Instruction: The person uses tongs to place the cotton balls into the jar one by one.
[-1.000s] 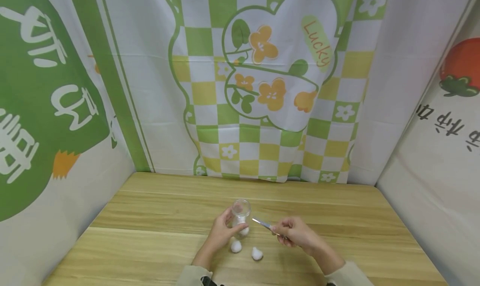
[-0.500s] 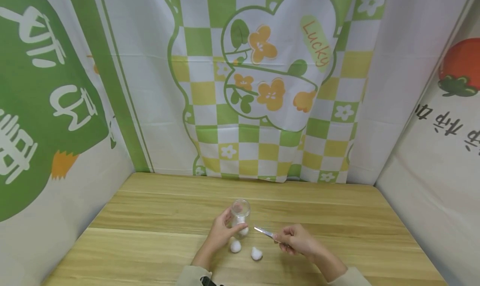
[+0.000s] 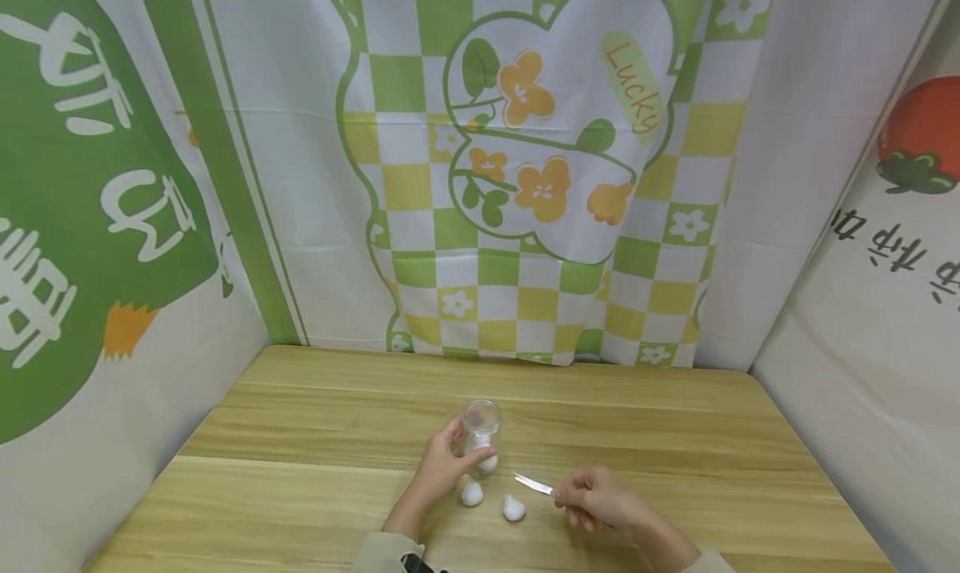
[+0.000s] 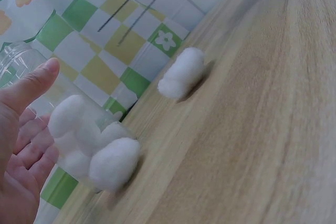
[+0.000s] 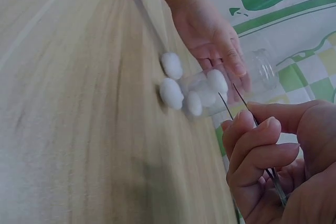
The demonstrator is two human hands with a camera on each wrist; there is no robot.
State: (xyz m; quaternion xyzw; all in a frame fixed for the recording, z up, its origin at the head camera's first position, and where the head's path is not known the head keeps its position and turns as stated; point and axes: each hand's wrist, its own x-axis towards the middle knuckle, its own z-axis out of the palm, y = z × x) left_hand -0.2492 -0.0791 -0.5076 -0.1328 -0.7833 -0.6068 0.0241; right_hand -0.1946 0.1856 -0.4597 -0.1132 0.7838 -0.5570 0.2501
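A clear jar (image 3: pixel 482 427), whose lid is off, stands upright on the table with several white cotton balls (image 5: pixel 216 82) inside. My left hand (image 3: pixel 438 463) holds it from the left, fingers behind and thumb across the near side. Slim metal tweezers (image 3: pixel 534 485) are pinched in my right hand (image 3: pixel 600 502). Their two tips stand apart with nothing between them, pointing left toward the jar. Between the hands and nearer to me, one loose cotton ball (image 3: pixel 472 494) lies close to the jar's base, and another cotton ball (image 3: pixel 513 508) lies below the tweezers' tips.
The wooden table (image 3: pixel 337 414) reaches back to a hanging cloth (image 3: pixel 517 298) with green and yellow checks. Printed fabric walls rise at the left (image 3: pixel 187 373) and right (image 3: pixel 847 373). A black strap (image 3: pixel 415 563) shows at my left sleeve.
My right hand has moved toward me and slightly right, taking the tweezers down with it, away from the jar's mouth. Left hand, jar and loose cotton balls hold their places.
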